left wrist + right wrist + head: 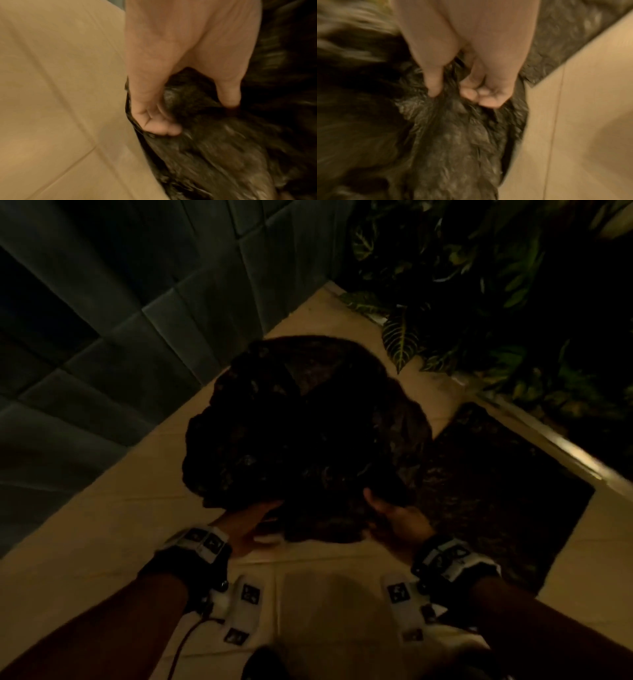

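Two hands hold up a dark shaggy mat (301, 422). The left hand (246, 522) grips its near edge. In the left wrist view the fingers (159, 127) curl under the edge and the thumb (228, 97) presses on top. The right hand (397, 518) grips the same edge a little way along, with its fingers (481, 94) bunched tight in the fluff and its thumb (435, 86) on the other side. So both hands are closed on the mat. The mat bulges out away from the hands in a big crumpled lump over the pale tiled floor (137, 542). It is too dark to tell if its far end touches the floor. Just to the right of the right hand a flat dark piece (496, 491) lies on the floor. I cannot tell if it is part of the same mat or another one. Past it stand leafy plants (479, 285). The picking up looks done. What is left, I think, is to shake the mat, carry it off or lay it flat.
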A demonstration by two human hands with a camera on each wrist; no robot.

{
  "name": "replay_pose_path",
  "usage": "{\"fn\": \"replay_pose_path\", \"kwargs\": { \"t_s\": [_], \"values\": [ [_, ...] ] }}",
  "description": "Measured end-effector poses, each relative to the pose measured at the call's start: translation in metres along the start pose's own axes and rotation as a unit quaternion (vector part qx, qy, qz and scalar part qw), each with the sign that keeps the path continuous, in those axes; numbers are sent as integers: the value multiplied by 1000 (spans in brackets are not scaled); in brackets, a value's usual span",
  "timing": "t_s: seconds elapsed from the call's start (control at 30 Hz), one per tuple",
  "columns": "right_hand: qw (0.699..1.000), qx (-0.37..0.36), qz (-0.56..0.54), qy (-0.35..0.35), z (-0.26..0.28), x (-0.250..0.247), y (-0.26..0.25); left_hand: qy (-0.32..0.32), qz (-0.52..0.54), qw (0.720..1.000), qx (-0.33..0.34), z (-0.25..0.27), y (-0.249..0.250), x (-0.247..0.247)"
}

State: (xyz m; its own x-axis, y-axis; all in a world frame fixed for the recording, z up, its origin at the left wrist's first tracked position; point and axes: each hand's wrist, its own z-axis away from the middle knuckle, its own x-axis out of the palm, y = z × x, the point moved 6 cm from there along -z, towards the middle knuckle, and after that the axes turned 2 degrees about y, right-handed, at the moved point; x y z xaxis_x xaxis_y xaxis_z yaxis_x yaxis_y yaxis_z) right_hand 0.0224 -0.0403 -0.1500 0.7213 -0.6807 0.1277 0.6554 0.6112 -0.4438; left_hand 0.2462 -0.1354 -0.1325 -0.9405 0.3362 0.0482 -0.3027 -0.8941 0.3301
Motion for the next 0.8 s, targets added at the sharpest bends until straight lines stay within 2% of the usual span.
{"fn": "replay_pose_path", "kwargs": {
  "t_s": [0.1,0.2,0.3,0.43,0.63,0.8],
  "values": [
    [999,-21,-45,-16,-20,-5,16,-15,-18,1000,5,-25,2,-8],
    [995,-54,-77,-14,-26,-1,30,4,-24,999,26,-52,-2,-24],
    [984,-86,-136,-71,-20,16,33,7,-5,1000,20,-62,-18,-28],
    [979,-92,-156,-93,-8,35,32,-67,48,996,46,-57,-31,-1],
    [954,-58,-251,-155,13,51,29,-128,176,964,152,-43,-27,40],
    [935,-45,-311,-164,1,51,34,-139,282,929,193,-33,-32,25]
  ]
}}
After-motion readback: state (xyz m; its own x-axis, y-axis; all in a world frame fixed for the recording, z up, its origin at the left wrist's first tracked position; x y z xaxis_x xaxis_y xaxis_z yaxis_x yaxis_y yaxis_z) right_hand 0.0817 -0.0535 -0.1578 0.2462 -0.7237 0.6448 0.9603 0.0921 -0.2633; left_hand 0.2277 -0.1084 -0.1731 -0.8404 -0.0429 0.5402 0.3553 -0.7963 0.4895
